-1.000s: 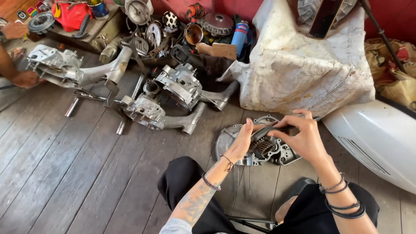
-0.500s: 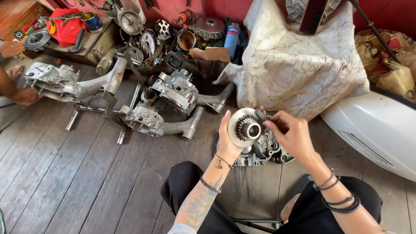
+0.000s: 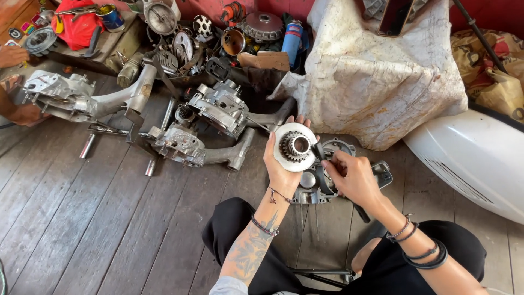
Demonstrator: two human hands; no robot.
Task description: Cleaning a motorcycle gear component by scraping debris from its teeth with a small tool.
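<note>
My left hand (image 3: 281, 170) holds up a round metal disc with a toothed gear (image 3: 295, 146) at its middle, face toward me. My right hand (image 3: 353, 177) grips a dark tool (image 3: 318, 154) whose tip touches the disc's right edge. Below both hands an aluminium engine case (image 3: 376, 173) lies on the wooden floor, between my knees in black trousers.
Several engine casings (image 3: 221, 109) with swing arms lie on the floor to the left. Loose parts, cans and a blue canister (image 3: 291, 41) crowd the back. A cloth-covered bulk (image 3: 376, 71) and a white body panel (image 3: 469, 158) stand right. Another person's hand (image 3: 13, 55) is far left.
I lifted the geared disc off the engine case and turned its face toward me. My right hand came in with the tool against the disc's edge. The view tilted slightly.
</note>
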